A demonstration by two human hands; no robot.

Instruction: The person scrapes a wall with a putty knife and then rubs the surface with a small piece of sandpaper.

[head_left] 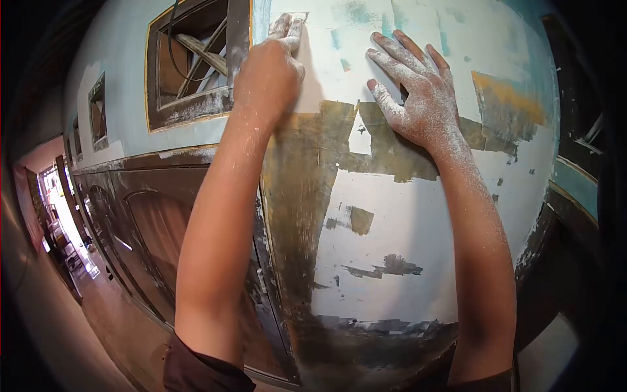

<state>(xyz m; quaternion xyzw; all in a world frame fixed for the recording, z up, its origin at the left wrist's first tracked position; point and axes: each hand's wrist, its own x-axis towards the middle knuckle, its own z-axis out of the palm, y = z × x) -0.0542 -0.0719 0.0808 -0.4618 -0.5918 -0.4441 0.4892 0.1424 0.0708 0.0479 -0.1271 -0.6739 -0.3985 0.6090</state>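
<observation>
My left hand (271, 72) is up at the top of the patchy wall (385, 228), close to the window frame. Two of its fingers press a small, dust-covered piece of sandpaper (299, 16) against the white surface; the rest of its grip is hidden behind the hand. White powder coats those fingers. To the right, my right hand (418, 91) leans on the wall with its fingers spread and nothing in it. Powder covers its back, fingers and forearm. White filler, bare grey-brown patches and traces of turquoise paint show around both hands.
A dark-framed window opening (192, 62) with crossed wooden pieces lies left of my left hand. Below it runs dark wooden panelling (157, 222). Farther left, a floor (114, 313) leads to a bright doorway (62, 202). Another dark frame (578, 196) stands at the right.
</observation>
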